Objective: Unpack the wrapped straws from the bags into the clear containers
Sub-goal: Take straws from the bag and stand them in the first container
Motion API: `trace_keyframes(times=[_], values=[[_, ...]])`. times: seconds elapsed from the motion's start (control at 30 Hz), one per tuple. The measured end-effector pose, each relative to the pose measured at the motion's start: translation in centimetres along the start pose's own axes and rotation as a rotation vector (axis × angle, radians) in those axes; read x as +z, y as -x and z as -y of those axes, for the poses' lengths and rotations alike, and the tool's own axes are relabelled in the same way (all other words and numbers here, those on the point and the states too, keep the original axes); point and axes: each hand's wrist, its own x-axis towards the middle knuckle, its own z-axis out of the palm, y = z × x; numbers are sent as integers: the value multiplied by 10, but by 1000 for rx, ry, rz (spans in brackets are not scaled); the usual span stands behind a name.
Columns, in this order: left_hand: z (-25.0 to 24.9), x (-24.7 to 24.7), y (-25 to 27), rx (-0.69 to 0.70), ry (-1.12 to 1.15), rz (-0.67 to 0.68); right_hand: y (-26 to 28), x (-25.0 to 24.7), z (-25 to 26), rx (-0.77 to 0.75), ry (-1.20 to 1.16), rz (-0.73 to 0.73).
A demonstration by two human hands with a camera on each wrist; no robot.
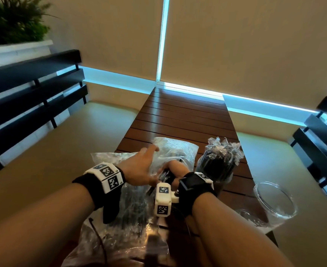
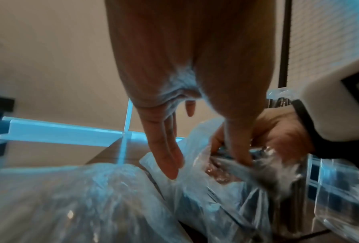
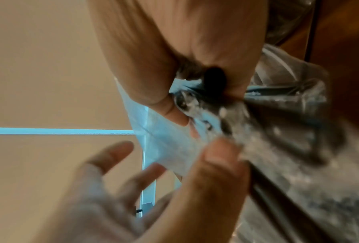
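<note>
On the slatted wooden table [image 1: 182, 112] lies a crumpled clear bag [image 1: 176, 149] with black wrapped straws in it. My right hand [image 1: 176, 168] reaches into its mouth and grips a bundle of wrapped straws [image 3: 278, 131]. My left hand [image 1: 139, 166] lies beside it with its fingers [image 2: 166, 156] straight and spread, the thumb [image 3: 220, 152] pressing on the plastic at the bundle. A clear container [image 1: 220, 166] packed with upright wrapped straws stands just right of the bag. A second clear container [image 1: 276, 199] lies on its side at the table's right edge, with no straws showing in it.
Another bag of straws [image 1: 120, 228] lies under my left forearm at the table's near end. Beige bench seats flank the table, with dark slatted backrests [image 1: 33, 89] on the left and on the far right. Bare slats run from the bag to the far wall.
</note>
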Motion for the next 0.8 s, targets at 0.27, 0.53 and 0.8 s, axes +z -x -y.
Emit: trace_keyframes(times=[0.27, 0.53, 0.8], values=[[5, 12, -20, -103, 15, -210, 1, 2, 3, 45, 119, 76], [15, 0, -8, -108, 40, -105, -14, 5, -4, -14, -132, 1], [15, 8, -6, -68, 80, -132, -23, 20, -2, 54, -189, 41]])
